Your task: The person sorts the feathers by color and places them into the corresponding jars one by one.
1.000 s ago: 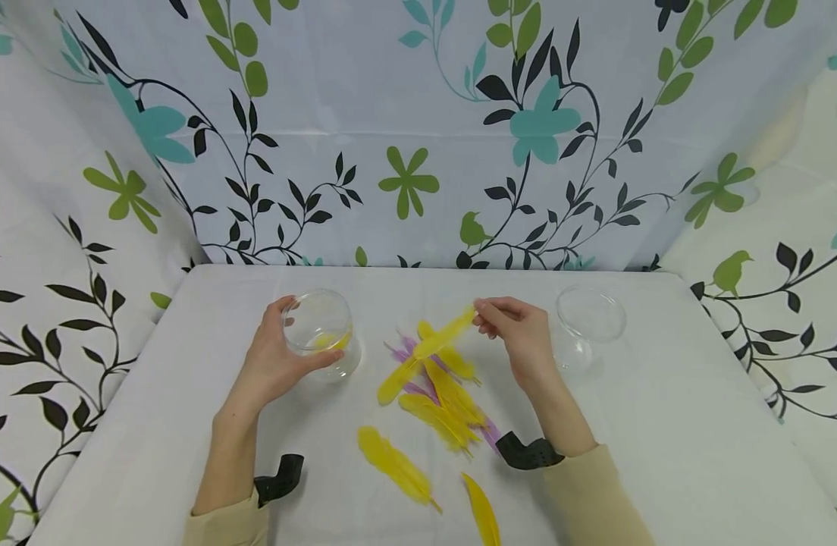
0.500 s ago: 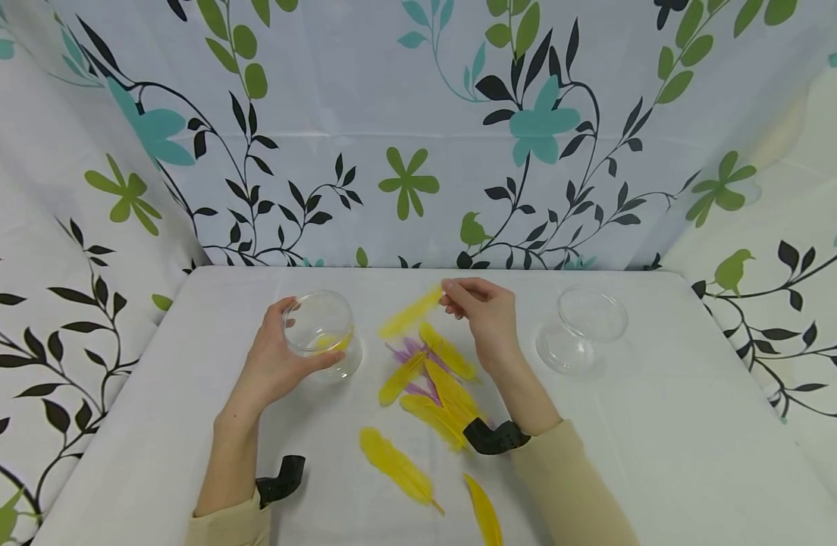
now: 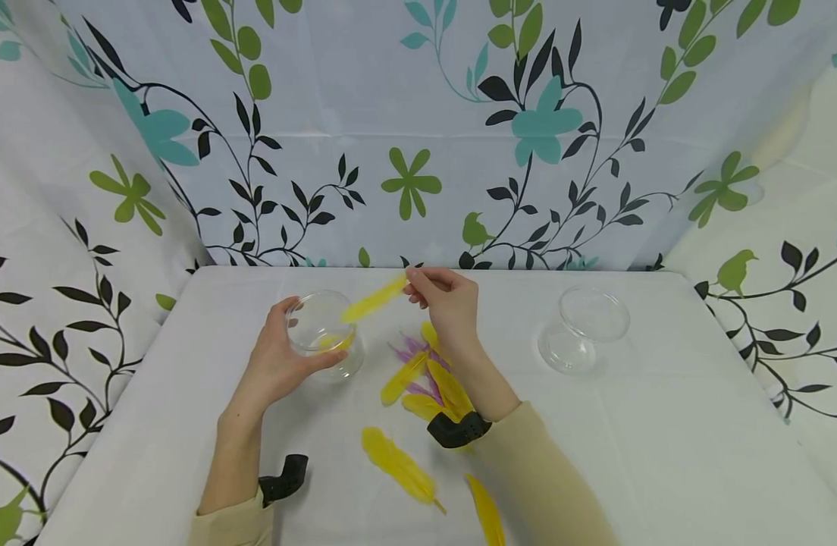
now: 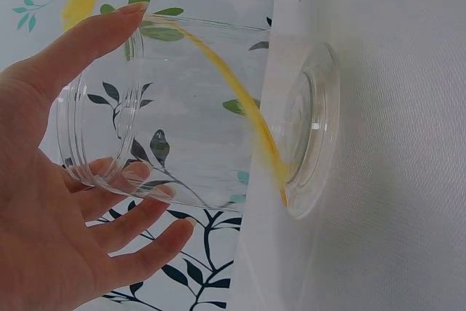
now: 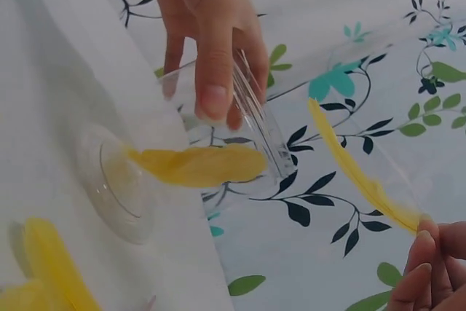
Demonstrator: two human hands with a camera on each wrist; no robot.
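My left hand (image 3: 275,360) grips a clear glass jar (image 4: 196,107) near its rim, thumb on one side and fingers on the other. Inside the jar a yellow feather (image 5: 204,165) leans from base to wall. My right hand (image 3: 446,303) pinches another yellow feather (image 5: 357,172) by its quill end. In the head view that feather's far tip overlaps the jar's rim, and in the right wrist view it hangs beside the jar's mouth. Below my right hand lies a pile of yellow feathers (image 3: 403,378) and purple feathers (image 3: 413,349), partly hidden by the wrist.
A clear round lid-like glass piece (image 3: 594,315) stands on the white table (image 3: 664,425) at the right. Two loose yellow feathers, one at the front middle (image 3: 398,464) and one by the front edge (image 3: 485,512), lie apart from the pile. A leaf-patterned curtain (image 3: 336,98) rises behind.
My right hand has carried the pinched yellow feather leftward and slightly up, from over the pile to the jar's rim. My left hand and the jar have stayed in place.
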